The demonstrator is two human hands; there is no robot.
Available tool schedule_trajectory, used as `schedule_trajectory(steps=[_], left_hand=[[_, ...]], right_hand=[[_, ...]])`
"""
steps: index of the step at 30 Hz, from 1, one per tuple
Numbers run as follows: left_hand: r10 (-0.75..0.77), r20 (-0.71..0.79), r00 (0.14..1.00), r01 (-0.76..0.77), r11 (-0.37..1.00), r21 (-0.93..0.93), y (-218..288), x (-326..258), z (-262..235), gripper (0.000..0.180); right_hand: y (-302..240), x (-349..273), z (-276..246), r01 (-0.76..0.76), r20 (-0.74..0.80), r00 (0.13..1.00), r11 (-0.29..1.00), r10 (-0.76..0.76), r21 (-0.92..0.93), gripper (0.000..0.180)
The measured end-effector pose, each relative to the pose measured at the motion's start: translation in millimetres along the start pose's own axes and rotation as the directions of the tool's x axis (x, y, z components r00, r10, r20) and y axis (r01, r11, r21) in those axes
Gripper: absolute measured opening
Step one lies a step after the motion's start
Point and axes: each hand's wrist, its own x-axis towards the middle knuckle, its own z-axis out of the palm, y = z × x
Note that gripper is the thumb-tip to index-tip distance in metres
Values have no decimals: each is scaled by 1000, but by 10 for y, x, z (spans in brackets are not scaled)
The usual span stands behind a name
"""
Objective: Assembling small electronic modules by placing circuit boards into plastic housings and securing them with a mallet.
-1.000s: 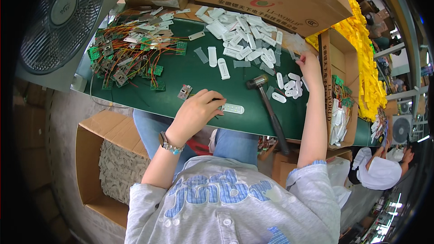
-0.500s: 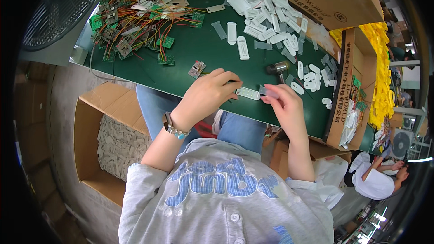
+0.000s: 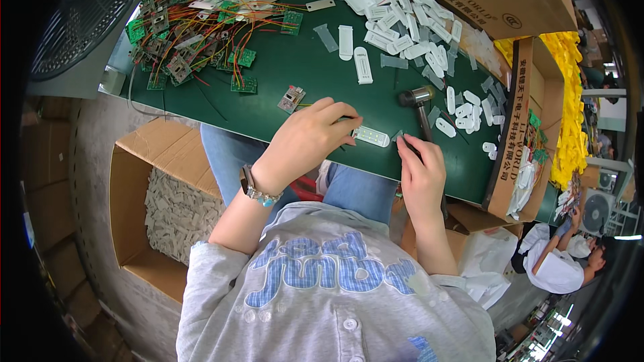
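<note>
Near the table's front edge, my left hand (image 3: pixel 312 133) pinches the left end of a white plastic strip with a dotted face (image 3: pixel 372 136). My right hand (image 3: pixel 424 171) is just right of the strip's rounded end. Its thumb and fingertips close on a small clear plastic piece (image 3: pixel 398 135), seen almost edge-on. Beyond that hand lies a hammer (image 3: pixel 417 97) with a dark handle, partly covered by the fingers. A small circuit module (image 3: pixel 291 99) rests left of my left hand, with a wire running toward it.
Wired green circuit boards (image 3: pixel 243 57) are heaped at the far left. White plastic casings (image 3: pixel 396 17) pile up at the back, with smaller white covers (image 3: pixel 464 112) at right. Cardboard boxes (image 3: pixel 508 141) border the right side; another box (image 3: pixel 127 208) of pale pieces stands at lower left.
My right hand has drawn slightly down, and its fingers have turned with the clear piece. More of the hammer's handle shows. The left hand keeps its hold on the strip.
</note>
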Motion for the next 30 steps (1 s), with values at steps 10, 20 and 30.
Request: schedule_trajectory(steps=[10,20,30], left_hand=[[-14,4,1000,14,1000,-4,17,13,-17,34],[-53,18,998,53,999,-2,23,-2,4,38],[-136,-57,989,137,990,19,148,-15,69,39]], right_hand=[[-146,149,30,-16,-49,998,958,31,286,27],[-142,301,224,40,1,999,922,-44,386,24],[-146,294,249,39,-6,999,927,-40,372,25]])
